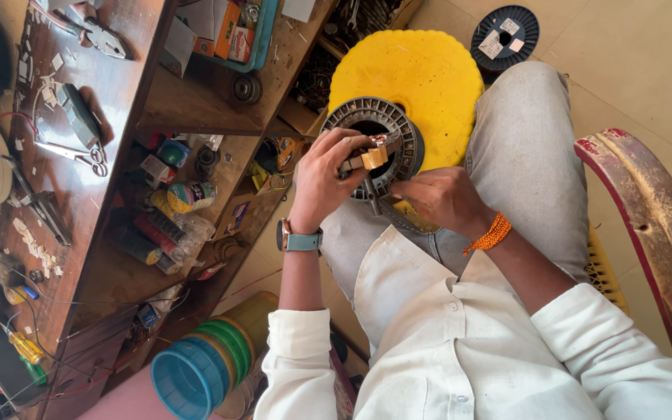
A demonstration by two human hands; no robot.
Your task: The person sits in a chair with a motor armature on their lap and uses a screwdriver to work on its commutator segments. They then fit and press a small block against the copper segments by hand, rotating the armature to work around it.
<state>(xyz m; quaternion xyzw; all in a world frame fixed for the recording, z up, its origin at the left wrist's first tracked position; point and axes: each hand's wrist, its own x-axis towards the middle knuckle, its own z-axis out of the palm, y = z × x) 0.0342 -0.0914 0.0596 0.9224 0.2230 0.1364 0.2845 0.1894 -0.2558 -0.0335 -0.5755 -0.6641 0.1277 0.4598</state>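
Okay, far left: your wooden counter [118, 78] is crowded, with scissors [79, 154], pliers [95, 31], paper scraps and loose wires. Its open shelves [196, 117] hold tape rolls, small cans and a teal tray [262, 39] of little boxes. Stacked spools [204, 365] sit on the floor below, blue one foremost. Tight gap between shelf edge and your knee. Your left hand [322, 179], watch on wrist, is curled round the rim of the ringed metal stator [379, 144] and a small brass-coloured block [371, 158]. Stator rests on your lap against a yellow disc [421, 78]. Right hand [445, 201] is closed at the stator's lower edge; cannot tell what it pinches. Black spool [505, 35] lies on the pale tile floor [624, 70]. Red chair arm [655, 225] bounds your right; open floor beyond.
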